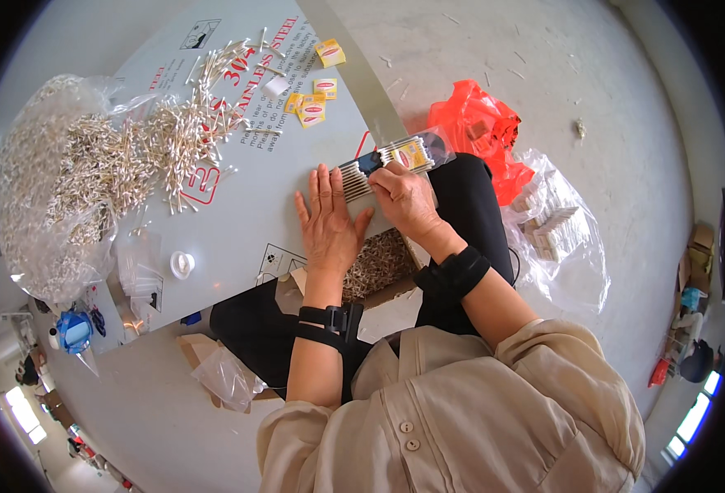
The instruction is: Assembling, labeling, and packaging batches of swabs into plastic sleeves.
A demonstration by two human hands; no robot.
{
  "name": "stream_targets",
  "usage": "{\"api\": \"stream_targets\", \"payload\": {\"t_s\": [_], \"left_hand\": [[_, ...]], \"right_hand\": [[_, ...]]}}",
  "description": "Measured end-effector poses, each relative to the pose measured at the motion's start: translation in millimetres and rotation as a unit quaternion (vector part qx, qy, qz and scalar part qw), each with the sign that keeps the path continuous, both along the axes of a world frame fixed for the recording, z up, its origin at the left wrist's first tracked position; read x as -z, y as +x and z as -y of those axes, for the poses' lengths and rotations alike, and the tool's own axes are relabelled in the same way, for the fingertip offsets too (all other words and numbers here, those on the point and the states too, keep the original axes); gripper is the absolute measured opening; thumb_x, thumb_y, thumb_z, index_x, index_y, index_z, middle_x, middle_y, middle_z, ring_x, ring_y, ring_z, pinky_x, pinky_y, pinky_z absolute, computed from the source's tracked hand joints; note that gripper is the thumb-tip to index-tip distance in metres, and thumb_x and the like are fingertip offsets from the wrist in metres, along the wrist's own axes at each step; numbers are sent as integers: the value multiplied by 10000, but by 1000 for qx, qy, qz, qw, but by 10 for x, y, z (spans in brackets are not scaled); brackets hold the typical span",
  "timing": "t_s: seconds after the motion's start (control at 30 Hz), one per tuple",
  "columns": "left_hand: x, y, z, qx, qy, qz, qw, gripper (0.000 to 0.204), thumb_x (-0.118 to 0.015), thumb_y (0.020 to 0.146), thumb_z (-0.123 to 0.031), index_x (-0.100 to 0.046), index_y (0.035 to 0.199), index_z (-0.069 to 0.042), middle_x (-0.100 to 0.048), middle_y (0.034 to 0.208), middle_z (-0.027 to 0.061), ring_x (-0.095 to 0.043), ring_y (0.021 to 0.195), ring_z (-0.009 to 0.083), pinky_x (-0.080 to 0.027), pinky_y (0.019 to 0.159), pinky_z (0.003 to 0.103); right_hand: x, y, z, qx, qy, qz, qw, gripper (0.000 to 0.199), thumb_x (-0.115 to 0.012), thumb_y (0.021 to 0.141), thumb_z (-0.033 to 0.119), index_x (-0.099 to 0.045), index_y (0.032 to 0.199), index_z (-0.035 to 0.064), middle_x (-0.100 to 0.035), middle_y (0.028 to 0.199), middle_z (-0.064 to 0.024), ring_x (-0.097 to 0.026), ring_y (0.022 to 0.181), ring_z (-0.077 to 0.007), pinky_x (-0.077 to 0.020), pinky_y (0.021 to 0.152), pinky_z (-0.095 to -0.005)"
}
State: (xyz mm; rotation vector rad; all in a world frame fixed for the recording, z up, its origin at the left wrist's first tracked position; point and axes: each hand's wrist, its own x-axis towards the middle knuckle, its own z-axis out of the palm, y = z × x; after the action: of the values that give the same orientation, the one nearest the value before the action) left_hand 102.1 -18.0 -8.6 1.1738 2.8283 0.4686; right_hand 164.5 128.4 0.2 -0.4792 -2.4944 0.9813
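My left hand (327,220) lies flat near the table's edge, fingers stretched out and holding nothing. Beside its fingertips is a neat row of cotton swabs (353,181). My right hand (406,200) is closed, its fingers curled at the near edge of a clear plastic bag of cotton swabs (424,156). A yellow card (410,154) shows through the bag. Between the row and the bag sits a dark piece (369,163), partly behind my right fingers; its kind is unclear. My right fingertips are partly hidden.
Loose cotton swabs (186,131) spill from a big clear bag (38,197) on the metal-sheet table (239,205). Yellow cards (309,111) and a small round white container (182,264) lie there too. Below is a carton of swabs (379,267); red (477,123) and clear bags (560,238) lie right.
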Motion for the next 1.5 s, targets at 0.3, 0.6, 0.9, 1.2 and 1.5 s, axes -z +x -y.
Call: {"api": "stream_targets", "payload": {"t_s": [0.3,0.6,0.9,1.2,1.5], "left_hand": [[10,-1,-6,-2,7,-6,1000,828,-607,895,-472,-277,1504,-18,-261,1575,184,-213,1475,323,-135,1177,558],[15,1,-11,-5,3,-11,1000,822,-608,891,-479,-290,1497,-22,-273,1568,182,-221,1472,322,-139,1177,559],[20,-1,-14,-13,-13,-6,1000,839,-623,875,-481,-287,1500,-32,-266,1575,159,-209,1479,302,-129,1184,551],[37,8,-11,-17,-4,1,1000,848,-626,869,-490,-291,1501,-36,-272,1573,155,-209,1480,297,-123,1184,551],[37,-8,-21,-18,0,-4,1000,844,-620,871,-500,-296,1496,-34,-279,1569,158,-215,1477,303,-128,1182,554]], "right_hand": [[-11,28,4,-19,16,10,1000,32,-625,820,97,-639,825,69,-597,777,-120,-627,730,-359,-501,639,-459],[-14,9,20,-16,12,31,999,68,-623,822,108,-656,876,82,-616,796,-122,-634,744,-362,-507,641,-462],[-37,-58,15,-10,9,31,999,164,-590,829,79,-650,982,83,-651,851,-144,-654,790,-371,-522,671,-460],[-13,-91,13,-14,20,61,998,169,-593,822,85,-667,971,109,-643,828,-131,-656,774,-361,-526,658,-455],[4,-97,2,-27,32,75,996,157,-601,818,106,-665,961,105,-640,815,-134,-656,773,-357,-525,651,-456]]}}
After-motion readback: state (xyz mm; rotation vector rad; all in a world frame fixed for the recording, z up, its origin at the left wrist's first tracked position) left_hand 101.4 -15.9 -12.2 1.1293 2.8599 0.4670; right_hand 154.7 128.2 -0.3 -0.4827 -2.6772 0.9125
